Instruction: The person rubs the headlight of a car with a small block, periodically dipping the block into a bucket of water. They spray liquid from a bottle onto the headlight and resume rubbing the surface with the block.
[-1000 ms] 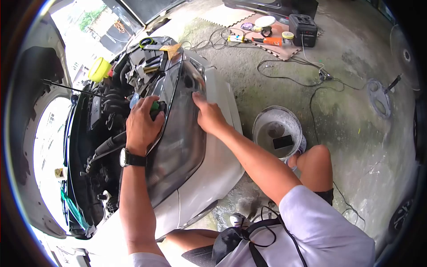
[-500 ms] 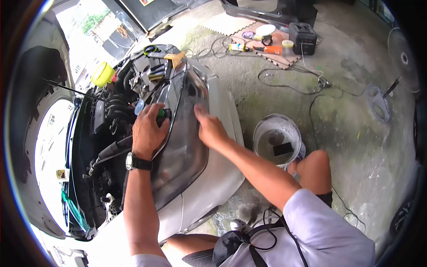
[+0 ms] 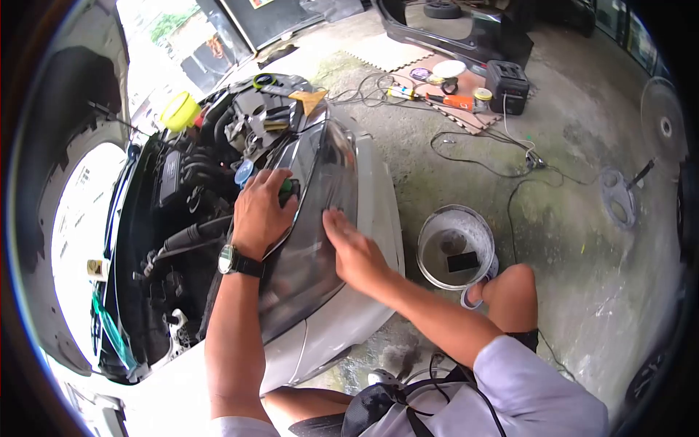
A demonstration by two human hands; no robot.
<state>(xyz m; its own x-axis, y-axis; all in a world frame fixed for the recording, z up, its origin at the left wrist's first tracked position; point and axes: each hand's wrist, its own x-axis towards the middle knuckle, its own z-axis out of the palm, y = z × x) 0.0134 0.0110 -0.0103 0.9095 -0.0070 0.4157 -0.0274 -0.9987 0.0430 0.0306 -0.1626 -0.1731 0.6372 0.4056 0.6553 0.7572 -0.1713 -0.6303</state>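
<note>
My left hand [image 3: 263, 211], with a watch on its wrist, is at the inner edge of the headlight [image 3: 298, 269]. Its fingers and thumb curl round a small green-and-black object [image 3: 289, 189], mostly hidden, whose kind I cannot make out. On the clear, greyish headlight lens lies my right hand [image 3: 358, 251], fingers stretched out and close together. Whether something thin is under that palm is hidden. The white bumper [image 3: 378, 211] curves round the lens.
The engine bay [image 3: 186, 189] lies open at left, with a yellow funnel [image 3: 180, 111]. A bucket [image 3: 486, 226] of cloudy water stands at right. Farther back are a black power box [image 3: 507, 87], foam mats [image 3: 466, 120], an orange tool [image 3: 457, 102] and cables [image 3: 473, 149].
My right hand has slid down the lens, nearer to me. My left hand stays at the headlight's edge with the green-and-black object. The whole view has shifted slightly.
</note>
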